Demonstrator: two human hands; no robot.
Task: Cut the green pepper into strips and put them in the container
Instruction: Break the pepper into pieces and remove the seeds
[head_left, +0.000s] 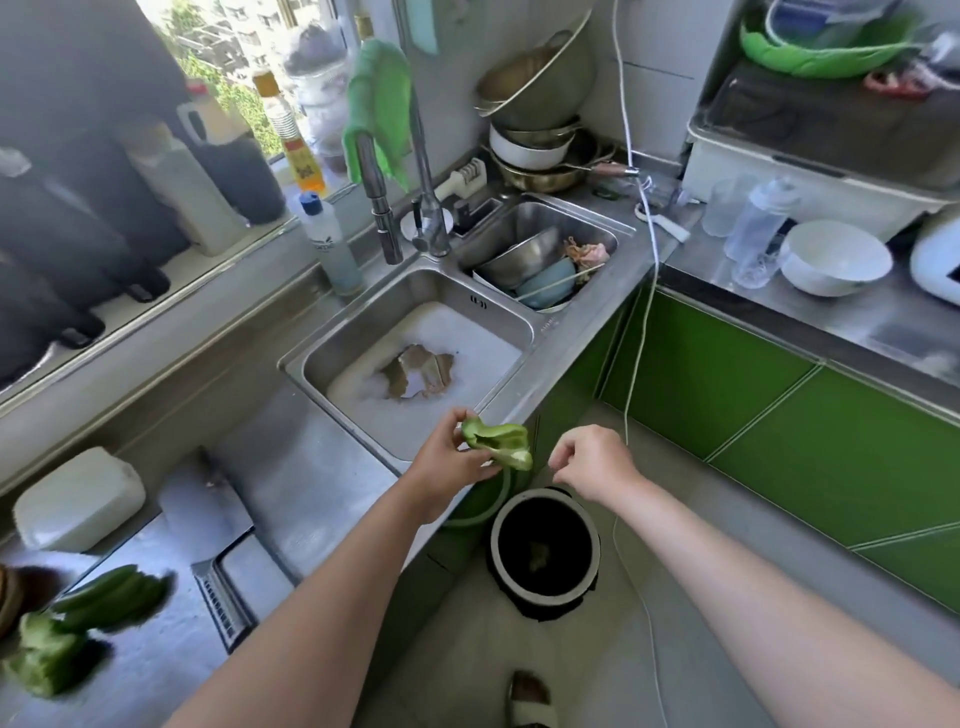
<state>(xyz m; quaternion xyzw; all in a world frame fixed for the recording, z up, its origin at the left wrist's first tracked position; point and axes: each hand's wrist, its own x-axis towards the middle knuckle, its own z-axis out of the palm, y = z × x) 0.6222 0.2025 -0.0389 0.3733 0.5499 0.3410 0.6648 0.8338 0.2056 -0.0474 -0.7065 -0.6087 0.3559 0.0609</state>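
Left hand (452, 462) is out over the front edge of the surface (311, 467), and it's got a piece of green pepper (498, 444). The fingers are curled round one end of it and pinch it against the thumb. The piece is opened up, pale inside facing us, and it hangs in the air just past the corner of the sink (415, 353), above and a little left of the bin (545, 551) on the floor.

Right hand (592, 462) hovers beside the pepper, not touching it, right over the bin's rim. Its fingers are curled downward with the thumb close to the forefinger; whether anything small sits between them, I cannot tell.

Inside the dark bin there's a greenish scrap at the bottom.

Back on the surface, far left, more pepper (78, 623) lies in a blurred heap, long dark-green pieces and a paler chunk.

The near sink is full of foamy water. The second basin (540, 260) behind it holds stacked bowls, and a green cloth (376, 114) hangs over the tap (426, 208).
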